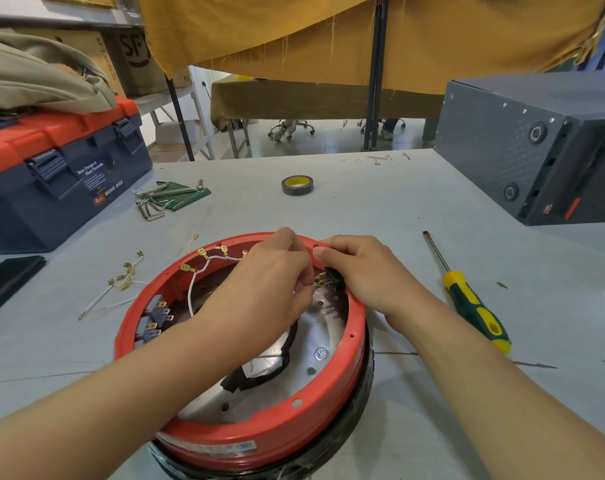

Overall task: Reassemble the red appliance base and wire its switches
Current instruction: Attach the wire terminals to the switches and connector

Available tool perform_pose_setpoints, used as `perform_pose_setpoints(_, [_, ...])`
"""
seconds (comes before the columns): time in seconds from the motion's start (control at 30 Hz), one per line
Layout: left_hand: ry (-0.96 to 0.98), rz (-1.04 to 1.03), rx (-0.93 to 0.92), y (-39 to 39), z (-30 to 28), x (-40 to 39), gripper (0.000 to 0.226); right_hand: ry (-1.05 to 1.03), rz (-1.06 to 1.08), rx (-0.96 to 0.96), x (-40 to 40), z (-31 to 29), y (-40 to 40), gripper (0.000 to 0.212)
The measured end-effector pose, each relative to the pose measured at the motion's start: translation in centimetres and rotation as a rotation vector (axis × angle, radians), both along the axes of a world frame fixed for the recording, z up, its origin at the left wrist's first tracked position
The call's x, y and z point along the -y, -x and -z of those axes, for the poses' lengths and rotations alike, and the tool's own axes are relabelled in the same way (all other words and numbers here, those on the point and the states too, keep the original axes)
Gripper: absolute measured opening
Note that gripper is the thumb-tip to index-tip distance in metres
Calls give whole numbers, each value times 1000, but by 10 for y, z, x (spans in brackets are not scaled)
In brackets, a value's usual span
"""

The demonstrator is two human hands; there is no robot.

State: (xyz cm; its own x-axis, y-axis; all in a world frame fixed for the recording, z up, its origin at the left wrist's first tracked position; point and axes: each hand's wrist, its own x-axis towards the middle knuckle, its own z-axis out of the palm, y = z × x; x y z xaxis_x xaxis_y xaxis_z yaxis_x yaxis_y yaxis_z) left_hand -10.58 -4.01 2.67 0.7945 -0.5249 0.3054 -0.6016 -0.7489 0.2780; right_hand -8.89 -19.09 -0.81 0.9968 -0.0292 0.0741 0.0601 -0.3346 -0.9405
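Note:
The round red appliance base [328, 407] lies open side up on the table in front of me, its metal floor and a black-taped cable visible inside. A white wire harness [204, 266] with brass spade connectors loops along the far inner wall. Two grey switches [154, 318] sit in the left wall. My right hand [360, 268] grips a black switch [332, 277] at the far right rim. My left hand [277, 275] pinches a brass connector against that switch's terminals.
Loose white wires with brass terminals [121, 282] lie left of the base. A yellow-green screwdriver [474, 303] lies to the right. Black tape roll [297, 184], hex keys [162, 199], a blue-orange toolbox [58, 168] and a grey metal case [536, 147] stand farther back.

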Motion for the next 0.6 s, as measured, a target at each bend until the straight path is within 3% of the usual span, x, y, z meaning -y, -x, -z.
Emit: perform_pose_setpoints(0.6, [-3,27,70,2,7,5,8,13,16,1,-3,-2,3,20])
